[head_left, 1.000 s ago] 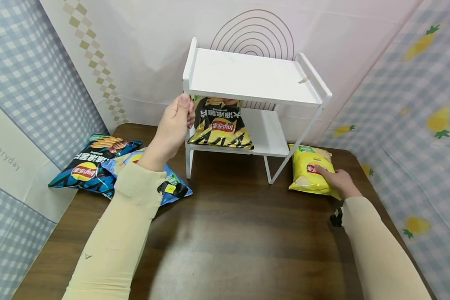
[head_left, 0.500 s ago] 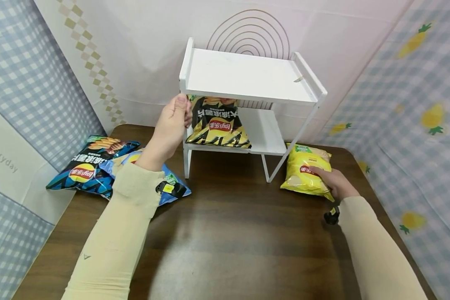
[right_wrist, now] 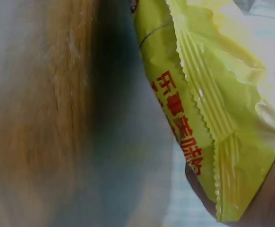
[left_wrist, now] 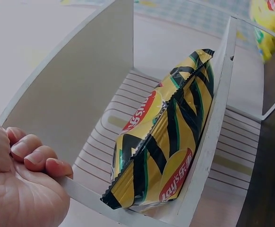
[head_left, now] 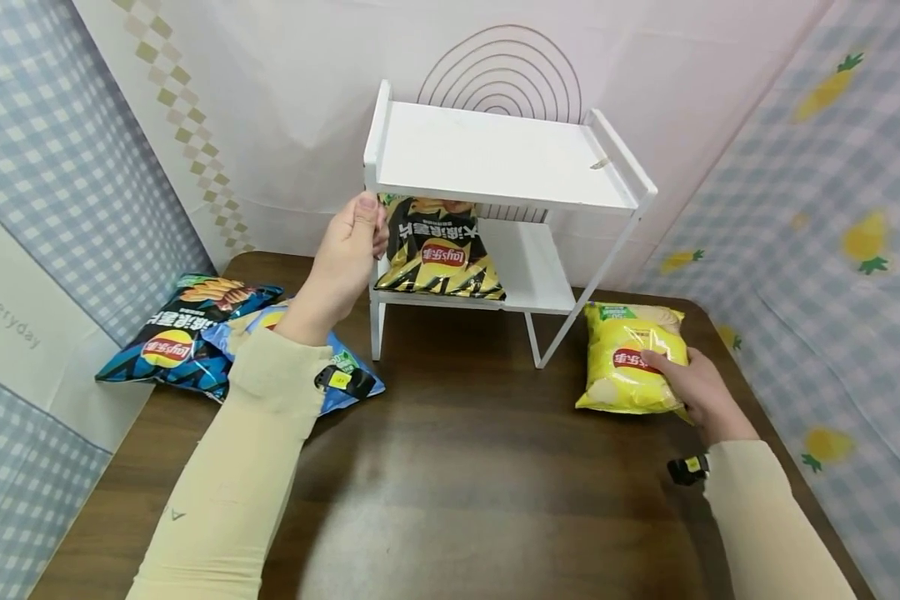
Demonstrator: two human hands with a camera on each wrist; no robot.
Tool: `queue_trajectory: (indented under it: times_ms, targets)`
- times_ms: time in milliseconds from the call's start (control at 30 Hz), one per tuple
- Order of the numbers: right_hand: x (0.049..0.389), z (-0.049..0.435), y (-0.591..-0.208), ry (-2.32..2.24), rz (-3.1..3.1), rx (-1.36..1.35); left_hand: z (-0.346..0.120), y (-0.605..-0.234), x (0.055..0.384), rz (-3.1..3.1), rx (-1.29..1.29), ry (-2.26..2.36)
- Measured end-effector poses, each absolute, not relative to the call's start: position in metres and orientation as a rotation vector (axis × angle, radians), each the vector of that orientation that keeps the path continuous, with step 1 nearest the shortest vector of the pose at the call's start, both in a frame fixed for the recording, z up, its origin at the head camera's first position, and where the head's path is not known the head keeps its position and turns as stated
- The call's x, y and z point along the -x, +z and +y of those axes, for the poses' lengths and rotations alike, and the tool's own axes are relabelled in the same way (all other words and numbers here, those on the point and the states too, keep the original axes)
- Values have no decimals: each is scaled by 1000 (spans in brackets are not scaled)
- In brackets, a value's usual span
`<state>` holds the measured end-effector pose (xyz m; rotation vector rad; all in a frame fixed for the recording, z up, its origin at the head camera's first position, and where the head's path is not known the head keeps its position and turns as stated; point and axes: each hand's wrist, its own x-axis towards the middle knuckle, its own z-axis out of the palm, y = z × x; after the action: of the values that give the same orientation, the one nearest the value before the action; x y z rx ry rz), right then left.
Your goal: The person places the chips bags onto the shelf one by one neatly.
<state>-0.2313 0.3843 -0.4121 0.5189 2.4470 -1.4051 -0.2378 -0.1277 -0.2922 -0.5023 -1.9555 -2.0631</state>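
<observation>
My left hand (head_left: pixel 341 265) grips the front left post of a white two-tier rack (head_left: pixel 495 154), right under the top shelf. Its curled fingers (left_wrist: pixel 33 153) also show at the frame in the left wrist view. On the lower shelf, at the left, a black-and-yellow bag of chips (head_left: pixel 444 257) leans back. To the right of the rack, my right hand (head_left: pixel 708 398) holds a yellow bag of chips (head_left: pixel 630 371) by its right lower side, thumb on the front. The right wrist view shows that bag's crimped end seam (right_wrist: pixel 208 104) close up; most of the hand is hidden there.
Left of the rack, a dark blue bag of chips (head_left: pixel 172 346) and a light blue one (head_left: pixel 356 379) lie overlapping on the brown wooden table (head_left: pixel 487 467), the latter partly behind my left forearm. Patterned cloth walls (head_left: pixel 817 275) stand close on both sides and behind.
My right hand and the yellow bag first shift slightly left, then come back right and nearer to me, the bag looking larger. My left hand stays on the rack post.
</observation>
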Motion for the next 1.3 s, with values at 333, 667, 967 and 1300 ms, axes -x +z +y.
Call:
queue_trajectory:
  times_ms: [333, 667, 967, 1300]
  targets:
    - [165, 384, -358, -1822, 2522, -259, -126, -292, 239, -1937, 510, -2104]
    - [125, 374, -322, -2221, 2222, 248, -126, -290, 239, -1951, 504, -2106]
    - [103, 293, -291, -1831, 2743, 427, -127, -291, 238, -1946, 514, -2106]
    - [121, 207, -302, -1556, 3240, 298, -128, -290, 237, -1966, 496, -2093]
